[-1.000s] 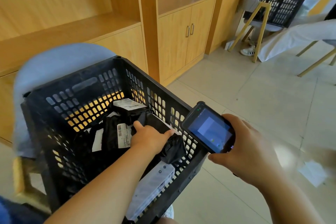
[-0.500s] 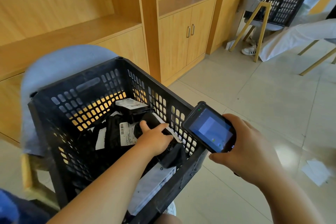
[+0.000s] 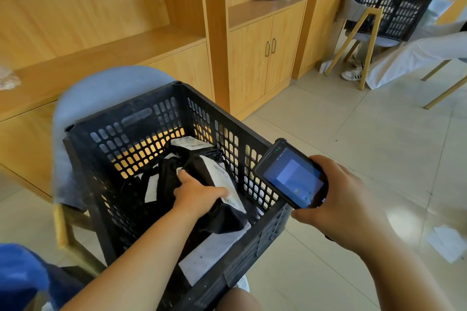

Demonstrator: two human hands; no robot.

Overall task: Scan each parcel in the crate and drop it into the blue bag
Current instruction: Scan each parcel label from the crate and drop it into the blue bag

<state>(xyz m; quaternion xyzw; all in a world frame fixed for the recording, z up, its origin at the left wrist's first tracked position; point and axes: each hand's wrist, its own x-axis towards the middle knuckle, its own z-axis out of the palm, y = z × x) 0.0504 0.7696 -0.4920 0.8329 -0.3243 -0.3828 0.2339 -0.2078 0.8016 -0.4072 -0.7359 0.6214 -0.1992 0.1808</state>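
Your left hand (image 3: 199, 194) curls round a black parcel (image 3: 219, 218) inside the crate (image 3: 126, 118), while at the crate's 3 o'clock your right hand (image 3: 348, 207) grips the scanner (image 3: 290, 179), screen facing you.

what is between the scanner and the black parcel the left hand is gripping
Only the perforated crate wall stands between the scanner and the black parcel in the left hand; the head view shows it.

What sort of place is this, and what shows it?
Probably an office or workroom used for parcel sorting: wooden cabinets, a tiled floor, and a black crate of labelled parcels beside a handheld scanner.
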